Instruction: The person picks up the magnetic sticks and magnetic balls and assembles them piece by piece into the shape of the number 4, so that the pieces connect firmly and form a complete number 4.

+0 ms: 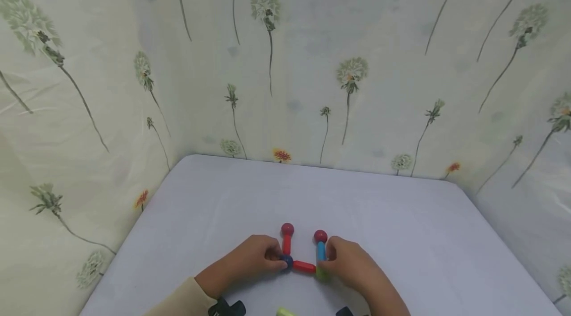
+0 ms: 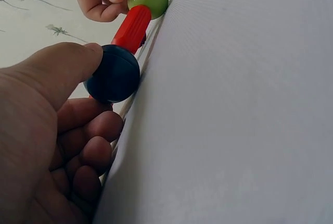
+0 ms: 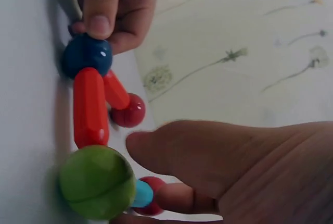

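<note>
We see a U-shaped frame of balls and rods lying on the white table, between both hands. Its red crosspiece joins a dark blue ball to a green ball; a red rod and a light-blue rod run from these, each ending in a red ball. Our left hand pinches the dark blue ball between thumb and fingers. Our right hand has thumb and forefinger slightly parted beside the light-blue rod; we cannot tell whether they grip it. Flower-patterned cloth hangs behind.
</note>
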A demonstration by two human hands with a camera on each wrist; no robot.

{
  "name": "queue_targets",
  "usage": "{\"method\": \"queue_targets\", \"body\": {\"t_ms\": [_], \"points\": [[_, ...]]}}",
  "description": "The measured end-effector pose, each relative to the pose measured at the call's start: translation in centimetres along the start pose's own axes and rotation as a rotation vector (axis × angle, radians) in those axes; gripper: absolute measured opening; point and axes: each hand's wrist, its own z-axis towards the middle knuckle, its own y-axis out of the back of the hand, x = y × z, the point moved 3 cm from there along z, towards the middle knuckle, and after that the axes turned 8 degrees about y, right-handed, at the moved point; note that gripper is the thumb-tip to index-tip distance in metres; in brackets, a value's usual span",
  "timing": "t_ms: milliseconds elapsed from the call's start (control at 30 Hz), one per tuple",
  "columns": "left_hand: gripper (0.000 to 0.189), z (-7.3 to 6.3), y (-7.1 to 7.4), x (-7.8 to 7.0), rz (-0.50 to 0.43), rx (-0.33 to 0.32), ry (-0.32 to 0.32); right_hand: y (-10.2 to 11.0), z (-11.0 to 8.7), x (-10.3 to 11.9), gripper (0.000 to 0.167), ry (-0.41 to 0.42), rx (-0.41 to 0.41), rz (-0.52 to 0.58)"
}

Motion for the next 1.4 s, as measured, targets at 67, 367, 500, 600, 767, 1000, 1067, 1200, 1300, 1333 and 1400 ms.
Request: {"method": "queue_targets", "body": {"t_ms": [67, 367, 500, 600, 767, 1000, 1067, 1200, 1300, 1333, 1400], "points": [[0.016, 0.0, 0.0, 0.0, 0.001, -0.002, 0.002, 0.1, -0.1, -0.2, 0.04, 0.03, 0.017, 0.014], [0.017, -0.3, 0.1, -0.2, 0.019, -0.011, 0.011, 0.0, 0.0, -0.5, 0.038, 0.111, 0.051, 0.061], [0.018, -0.4, 0.1, -0.2, 0.026, -0.013, 0.009, 0.0, 0.1, -0.5, 0.036, 0.116, 0.052, 0.056], [0.018, -0.3, 0.1, -0.2, 0.03, -0.013, 0.009, 0.0, 0.2, -0.6, 0.035, 0.114, 0.047, 0.051], [0.017, -0.2, 0.1, -0.2, 0.031, -0.011, 0.005, -0.1, 0.3, -0.6, 0.035, 0.097, 0.031, 0.047], [0.017, -0.3, 0.0, -0.2, 0.017, -0.006, 0.003, -0.1, 0.1, -0.4, 0.036, 0.083, 0.02, 0.06], [0.017, -0.3, -0.1, -0.2, 0.019, -0.003, 0.005, 0.0, 0.0, -0.4, 0.036, 0.072, 0.007, 0.064], [0.017, -0.3, -0.2, -0.2, 0.028, 0.007, 0.014, 0.3, -0.3, 0.0, 0.035, 0.079, -0.052, 0.089], [0.017, -0.3, 0.0, -0.3, 0.038, 0.01, 0.021, 0.4, -0.8, 0.9, 0.028, 0.18, -0.04, 0.097], [0.017, -0.2, 0.0, -0.3, 0.04, 0.009, 0.024, 0.4, -1.0, 1.3, 0.026, 0.228, -0.009, 0.099], [0.017, -0.2, 0.2, -0.3, 0.042, 0.005, 0.029, -0.1, -1.4, 2.0, 0.021, 0.327, 0.074, 0.101]]}}
